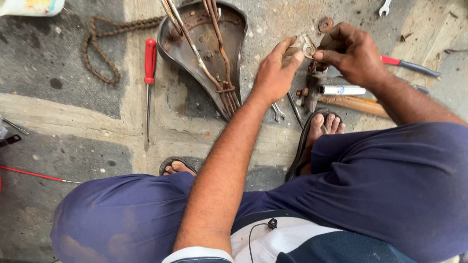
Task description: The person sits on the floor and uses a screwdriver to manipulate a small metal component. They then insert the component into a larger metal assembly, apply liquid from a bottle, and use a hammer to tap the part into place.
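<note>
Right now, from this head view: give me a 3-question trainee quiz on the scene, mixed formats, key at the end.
1. True or false: the red-handled screwdriver lies on the ground, in neither hand.
2. Multiple choice: the upturned rusty bicycle saddle lies (A) beside the left hand, on its outer side, (B) under the right hand, (C) on the person's knee.
3. Fill in: both hands meet on a small metal ___.

Key
1. True.
2. A.
3. Part; its exact kind is too small to tell. Both hands pinch at it above the floor.
</note>
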